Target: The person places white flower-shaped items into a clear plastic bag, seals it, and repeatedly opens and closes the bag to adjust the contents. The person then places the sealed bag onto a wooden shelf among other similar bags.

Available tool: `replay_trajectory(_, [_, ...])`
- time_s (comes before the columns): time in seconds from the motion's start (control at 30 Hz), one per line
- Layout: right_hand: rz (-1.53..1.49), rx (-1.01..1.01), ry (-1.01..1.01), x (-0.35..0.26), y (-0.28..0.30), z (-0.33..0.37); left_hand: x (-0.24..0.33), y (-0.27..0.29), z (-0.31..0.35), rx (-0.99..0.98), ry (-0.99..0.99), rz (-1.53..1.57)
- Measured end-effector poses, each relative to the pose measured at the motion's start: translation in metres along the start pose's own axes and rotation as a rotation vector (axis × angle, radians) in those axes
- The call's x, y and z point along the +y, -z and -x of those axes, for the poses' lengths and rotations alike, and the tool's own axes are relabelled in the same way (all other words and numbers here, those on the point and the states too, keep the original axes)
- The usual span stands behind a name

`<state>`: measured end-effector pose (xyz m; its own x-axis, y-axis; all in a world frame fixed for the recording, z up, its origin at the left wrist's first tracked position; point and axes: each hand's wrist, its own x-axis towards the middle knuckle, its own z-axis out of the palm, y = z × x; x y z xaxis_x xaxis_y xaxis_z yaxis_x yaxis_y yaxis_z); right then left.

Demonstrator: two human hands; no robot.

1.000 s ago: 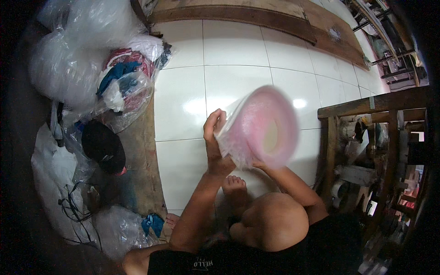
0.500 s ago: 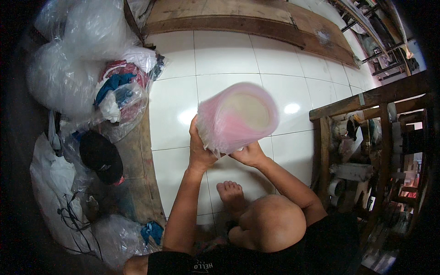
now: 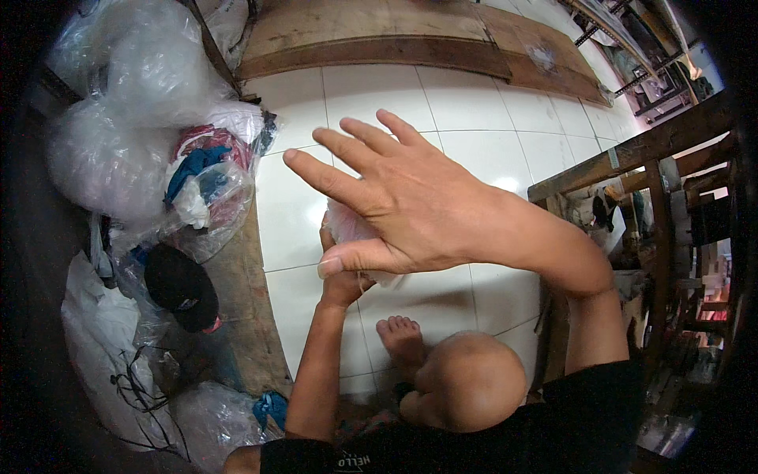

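My right hand (image 3: pixel 387 201) is raised close to the camera with its fingers spread, holding nothing. Behind it, my left hand (image 3: pixel 342 289) grips a pink, plastic-wrapped round bundle (image 3: pixel 347 225). Only a strip of the bundle's pink side and its crinkled plastic edge shows past my right thumb; the rest is hidden. The left fingers are partly covered too, though the palm lies against the bundle's lower left side.
White floor tiles (image 3: pixel 379 95) lie under my hands, with my bare foot (image 3: pixel 399 338) below them. Clear plastic bags (image 3: pixel 150 71) and a black cap (image 3: pixel 180 286) are on the left. A wooden plank (image 3: pixel 371 54) crosses the far side; a wooden rack (image 3: pixel 659 213) stands right.
My right hand has let go of the pink bundle and risen toward the camera, fingers spreading and covering most of it. The left hand keeps its hold.
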<state>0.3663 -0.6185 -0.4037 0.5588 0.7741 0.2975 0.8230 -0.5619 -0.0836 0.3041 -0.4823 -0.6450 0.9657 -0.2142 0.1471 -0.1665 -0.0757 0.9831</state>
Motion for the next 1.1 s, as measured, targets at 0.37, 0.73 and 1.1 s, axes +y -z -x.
replay_trajectory(0.37, [-0.087,-0.108,-0.105,0.017,0.015,-0.012,-0.017,0.012,0.012,-0.048,-0.169,-0.582])
replay_trajectory(0.73, [-0.034,-0.067,-0.073,0.018,0.002,-0.011,0.019,0.009,-0.003,0.040,-0.192,-0.356])
replay_trajectory(1.1, [-0.020,0.001,-0.074,0.023,0.005,-0.008,0.004,0.002,0.012,0.122,-0.185,-0.473])
